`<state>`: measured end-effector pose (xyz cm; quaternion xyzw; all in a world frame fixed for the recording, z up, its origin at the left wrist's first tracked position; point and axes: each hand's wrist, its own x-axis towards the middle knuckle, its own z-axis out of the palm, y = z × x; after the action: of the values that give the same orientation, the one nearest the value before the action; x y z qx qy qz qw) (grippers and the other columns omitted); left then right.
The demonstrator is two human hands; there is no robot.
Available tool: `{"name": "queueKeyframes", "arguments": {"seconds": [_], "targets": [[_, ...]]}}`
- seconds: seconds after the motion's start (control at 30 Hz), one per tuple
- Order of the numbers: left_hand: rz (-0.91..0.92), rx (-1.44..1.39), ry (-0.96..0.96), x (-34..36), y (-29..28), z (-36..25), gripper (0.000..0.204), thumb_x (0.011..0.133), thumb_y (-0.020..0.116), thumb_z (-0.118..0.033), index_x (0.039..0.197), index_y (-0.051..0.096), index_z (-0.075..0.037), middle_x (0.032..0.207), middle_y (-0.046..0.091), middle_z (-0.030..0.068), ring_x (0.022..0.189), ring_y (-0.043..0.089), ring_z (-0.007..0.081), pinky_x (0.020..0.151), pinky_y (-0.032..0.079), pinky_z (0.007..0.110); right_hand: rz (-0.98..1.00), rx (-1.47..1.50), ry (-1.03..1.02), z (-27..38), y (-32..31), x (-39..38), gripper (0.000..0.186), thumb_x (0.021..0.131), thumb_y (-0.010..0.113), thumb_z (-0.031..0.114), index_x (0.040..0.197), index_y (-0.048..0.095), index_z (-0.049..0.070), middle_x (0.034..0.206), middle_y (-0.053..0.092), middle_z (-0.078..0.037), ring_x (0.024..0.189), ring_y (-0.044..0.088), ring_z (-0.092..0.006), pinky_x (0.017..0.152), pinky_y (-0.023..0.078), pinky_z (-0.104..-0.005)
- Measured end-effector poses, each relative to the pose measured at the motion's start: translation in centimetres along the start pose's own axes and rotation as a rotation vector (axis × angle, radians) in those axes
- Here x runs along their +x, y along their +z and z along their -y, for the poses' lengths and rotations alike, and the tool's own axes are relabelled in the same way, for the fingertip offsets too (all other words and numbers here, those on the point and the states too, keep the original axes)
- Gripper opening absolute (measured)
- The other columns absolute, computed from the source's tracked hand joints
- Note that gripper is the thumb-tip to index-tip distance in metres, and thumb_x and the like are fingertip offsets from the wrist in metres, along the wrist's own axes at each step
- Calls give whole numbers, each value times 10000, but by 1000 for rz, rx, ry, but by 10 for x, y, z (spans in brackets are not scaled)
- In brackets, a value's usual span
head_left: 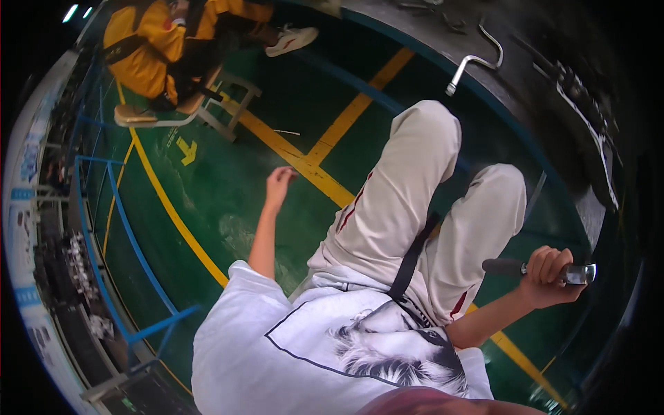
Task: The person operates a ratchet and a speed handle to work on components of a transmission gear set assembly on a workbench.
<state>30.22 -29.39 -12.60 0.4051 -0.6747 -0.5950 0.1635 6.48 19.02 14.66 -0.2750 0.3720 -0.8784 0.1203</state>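
Note:
My right hand (548,277) is wrapped around what looks like a ratchet wrench, with a dark handle (503,267) sticking out to the left and a shiny metal head (581,274) on the right. It is raised beside my right knee, close to the bench's near edge. Out to the left, above the green floor, my left hand (279,182) hangs with loosely bent fingers, and no object shows in it. A bent, crank-shaped metal speed handle (473,61) lies at the edge of the dark bench (532,111), beyond my knees.
Dark metal parts (577,104) lie on the bench at the far right. A person in a yellow jacket (142,52) sits at the far left, near a stool (235,104). Blue rails (131,235) run along the left. Yellow lines (339,135) cross the green floor.

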Motion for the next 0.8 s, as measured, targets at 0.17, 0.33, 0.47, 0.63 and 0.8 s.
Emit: {"name": "queueKeyframes", "arguments": {"seconds": [0.17,0.33,0.47,0.63,0.8], "targets": [[57,-161,-221,-7,26,19,288,916,434,-246,1056,574,-37,934,643,88,854,608,168,741,463,299,-2,-119,71,-11,29,14,575,800,454,610,552,402,94,391,351,-2,263,298,-88,278,236,-199],[397,-465,-362,-90,88,36,500,933,385,-413,1179,547,-10,1151,580,78,1031,542,170,935,391,285,160,-129,237,-45,66,44,582,813,411,602,550,404,83,395,369,-25,280,294,-113,297,226,-242],[259,-492,-339,-107,105,78,465,917,404,-388,1116,569,-1,1078,605,130,949,574,206,851,423,312,203,-80,454,-108,109,80,581,873,310,556,559,390,73,389,338,-19,300,287,-110,323,233,-238],[85,-96,-204,-114,94,53,375,890,427,-334,965,608,-14,923,607,225,843,591,353,741,444,372,299,-93,581,-174,156,113,582,890,328,568,572,361,82,396,310,7,300,268,-78,312,228,-204],[51,110,-231,-126,78,45,379,893,406,-334,911,601,-9,899,588,237,862,545,422,729,436,436,297,-297,736,-196,150,96,589,855,355,610,605,380,77,425,292,28,341,252,-72,345,208,-230]]}}
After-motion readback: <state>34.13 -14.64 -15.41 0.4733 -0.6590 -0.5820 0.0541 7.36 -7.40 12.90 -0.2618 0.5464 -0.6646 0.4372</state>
